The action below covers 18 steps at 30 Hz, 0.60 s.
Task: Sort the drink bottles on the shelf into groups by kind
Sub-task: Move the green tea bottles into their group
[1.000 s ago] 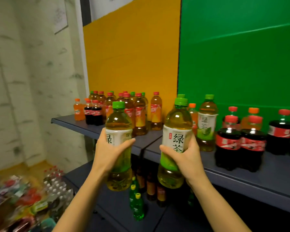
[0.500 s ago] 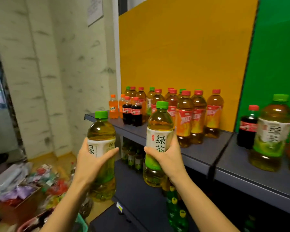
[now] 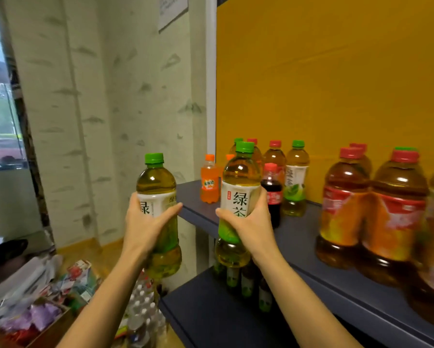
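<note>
Each hand's grip wraps a smooth, rounded plastic green-tea bottle: left hand [image 3: 145, 222] holding left bottle [image 3: 158, 182], right hand [image 3: 251, 222] holding right bottle [image 3: 239, 182].

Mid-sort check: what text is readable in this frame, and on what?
"绿茶": label of the right green tea bottle, gripped by the right hand.
"绿": label of the left green tea bottle, gripped by the left hand, which covers the rest.
Too blurred or small to read: labels of the orange soda bottle, cola bottle, shelf green tea bottle and red-label tea bottles, and the wall notice.
</note>
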{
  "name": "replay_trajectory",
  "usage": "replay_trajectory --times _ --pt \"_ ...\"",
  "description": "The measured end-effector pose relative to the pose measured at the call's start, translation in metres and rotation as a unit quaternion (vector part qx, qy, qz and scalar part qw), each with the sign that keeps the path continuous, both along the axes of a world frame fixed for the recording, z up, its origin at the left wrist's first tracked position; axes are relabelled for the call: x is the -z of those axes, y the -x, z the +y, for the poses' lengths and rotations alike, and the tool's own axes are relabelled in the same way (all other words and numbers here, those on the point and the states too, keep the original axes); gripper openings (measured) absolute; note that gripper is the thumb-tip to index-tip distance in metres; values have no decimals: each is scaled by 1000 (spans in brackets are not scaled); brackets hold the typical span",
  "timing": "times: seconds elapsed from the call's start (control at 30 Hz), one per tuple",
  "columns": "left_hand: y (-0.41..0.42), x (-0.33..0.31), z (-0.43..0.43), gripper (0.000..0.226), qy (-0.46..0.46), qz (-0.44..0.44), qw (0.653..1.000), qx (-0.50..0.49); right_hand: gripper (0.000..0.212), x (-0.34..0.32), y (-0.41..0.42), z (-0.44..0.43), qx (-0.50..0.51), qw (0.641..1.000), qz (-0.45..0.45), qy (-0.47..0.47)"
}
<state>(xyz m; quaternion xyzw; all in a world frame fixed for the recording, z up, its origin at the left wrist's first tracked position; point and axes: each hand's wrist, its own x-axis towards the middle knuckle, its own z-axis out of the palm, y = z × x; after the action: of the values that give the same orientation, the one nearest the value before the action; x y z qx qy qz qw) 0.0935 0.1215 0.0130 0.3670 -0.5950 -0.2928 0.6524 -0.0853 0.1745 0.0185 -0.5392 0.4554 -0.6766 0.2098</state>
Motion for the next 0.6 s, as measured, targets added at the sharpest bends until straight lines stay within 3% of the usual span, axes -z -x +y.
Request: replay_trajectory --times 0.3,0.6 --pt "-24 -9 -154 58 20 -30 999 25 74 0 -47 -131 30 999 21 23" --pt "-18 -23 -298 56 16 -46 983 174 75 -8 -91 -244 129 991 24 40"
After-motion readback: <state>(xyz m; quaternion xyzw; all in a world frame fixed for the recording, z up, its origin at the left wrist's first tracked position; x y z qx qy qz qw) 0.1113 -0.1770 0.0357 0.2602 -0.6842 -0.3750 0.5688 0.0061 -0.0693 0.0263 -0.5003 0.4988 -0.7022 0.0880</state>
